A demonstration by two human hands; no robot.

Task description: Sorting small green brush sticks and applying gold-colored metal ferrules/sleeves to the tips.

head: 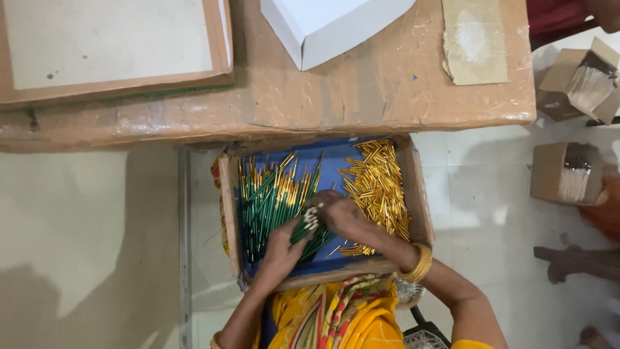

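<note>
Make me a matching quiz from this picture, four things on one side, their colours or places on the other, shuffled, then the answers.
Things:
1. bundle of sticks in both hands
2. loose pins
3. bangle
4. white box

Descriptions:
A. on the right wrist
B. on the brown table top, at the top edge of the view
C. gold heap in the right half of the tray
D. green with pale tips

Pairs: 1-D, 2-C, 3-A, 4-B
</note>
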